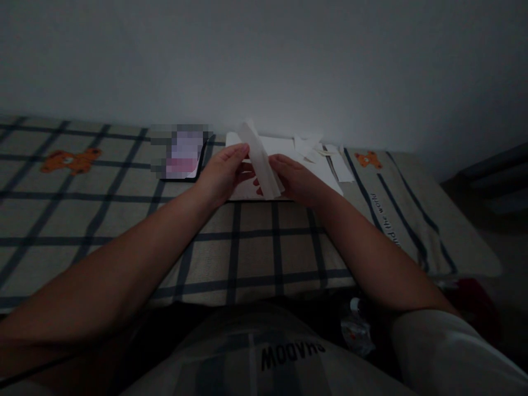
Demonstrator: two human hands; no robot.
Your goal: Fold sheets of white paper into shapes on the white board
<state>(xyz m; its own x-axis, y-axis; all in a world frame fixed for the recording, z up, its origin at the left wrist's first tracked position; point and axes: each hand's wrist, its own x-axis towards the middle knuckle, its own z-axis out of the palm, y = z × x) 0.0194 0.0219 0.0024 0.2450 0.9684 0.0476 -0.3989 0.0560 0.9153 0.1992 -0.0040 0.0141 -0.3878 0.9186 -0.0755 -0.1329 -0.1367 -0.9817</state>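
A long folded strip of white paper (262, 162) is held up at a slant between my two hands. My left hand (226, 170) pinches its left edge near the upper part, thumb on top. On its right edge, lower down, the fingers of my right hand (292, 175) are closed, partly behind the paper. Under both hands lies a white sheet or board (274, 144) on the checked cloth. Several cut paper scraps (307, 147) rest on its right side, and a narrow white paper piece (341, 166) lies at its right edge.
A phone (185, 157) with a lit, partly blurred screen lies left of my hands. The checked cloth (256, 242) has orange bear prints and runs along a pale wall (264, 66). Below its front edge, a clear plastic bottle (357, 330) shows near my lap.
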